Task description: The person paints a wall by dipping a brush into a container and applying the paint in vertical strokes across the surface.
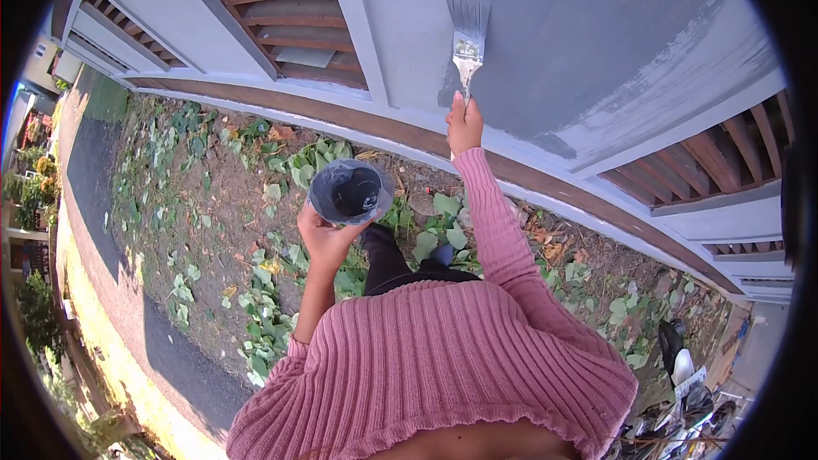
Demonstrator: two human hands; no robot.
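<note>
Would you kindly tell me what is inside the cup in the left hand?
The cup, held by the left hand, shows grey-coated inner walls and a dark middle. How much paint it holds cannot be seen; the bottom is in shadow.

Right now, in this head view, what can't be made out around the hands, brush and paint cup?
- Brush handle: wrapped by right hand.
- Cup contents: too dark inside to judge the level.
- Left hand fingers: behind the cup.
- Vehicle: cut off at lens edge.
</note>
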